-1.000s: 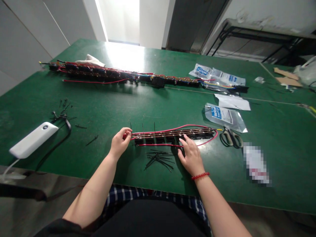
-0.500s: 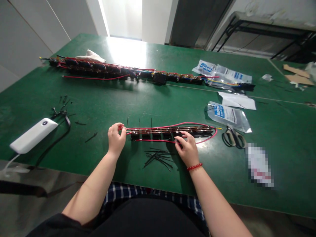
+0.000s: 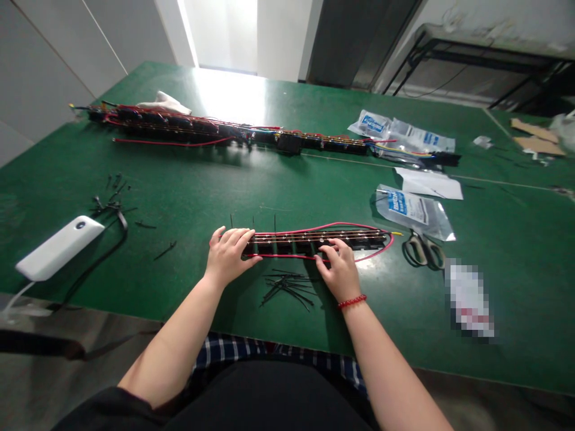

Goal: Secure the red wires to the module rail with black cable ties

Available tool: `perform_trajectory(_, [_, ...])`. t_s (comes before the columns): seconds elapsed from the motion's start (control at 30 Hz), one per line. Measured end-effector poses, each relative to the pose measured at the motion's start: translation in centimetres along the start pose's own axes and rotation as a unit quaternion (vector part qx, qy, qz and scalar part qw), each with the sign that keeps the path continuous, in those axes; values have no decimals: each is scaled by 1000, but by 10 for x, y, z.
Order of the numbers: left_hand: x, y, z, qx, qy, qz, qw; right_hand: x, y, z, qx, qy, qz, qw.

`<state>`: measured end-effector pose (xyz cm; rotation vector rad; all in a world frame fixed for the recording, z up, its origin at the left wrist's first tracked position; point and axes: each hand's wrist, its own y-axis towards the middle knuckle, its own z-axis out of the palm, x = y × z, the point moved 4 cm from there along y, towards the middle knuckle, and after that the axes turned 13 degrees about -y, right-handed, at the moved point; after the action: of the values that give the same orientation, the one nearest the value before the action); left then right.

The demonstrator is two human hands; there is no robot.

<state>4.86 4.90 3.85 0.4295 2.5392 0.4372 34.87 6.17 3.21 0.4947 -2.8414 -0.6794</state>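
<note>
A low strip of black connector blocks with red wire looped along both sides, a wiring harness (image 3: 318, 241), lies across the green table in front of me. My left hand (image 3: 228, 257) rests over its left end, fingers spread across the wire and first block. My right hand (image 3: 339, 270) presses its fingertips on the front of the strip, near the red wire. A loose bundle of black cable ties (image 3: 287, 288) lies just below the strip, between my hands. Thin black tie tails stick up behind the strip.
A longer harness (image 3: 224, 136) stretches across the far table beside a white cloth (image 3: 162, 104). A white power bank (image 3: 58, 248) lies left among black ties. To the right are scissors (image 3: 422, 251), plastic bags (image 3: 413, 209), white paper (image 3: 429, 184) and a blurred item (image 3: 469, 296).
My left hand has moved right and flattened over the strip's left end, no longer pinching the wire tip. My right hand has barely moved.
</note>
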Motion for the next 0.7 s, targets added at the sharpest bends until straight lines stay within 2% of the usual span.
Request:
perform_trajectory(0.3, [3, -1, 2, 14, 9, -25, 1000, 0, 0, 1, 8, -9, 1, 1000])
perform_trajectory(0.7, [2, -1, 0, -30, -19, -41, 999, 2, 1, 1, 16, -4, -2, 1000])
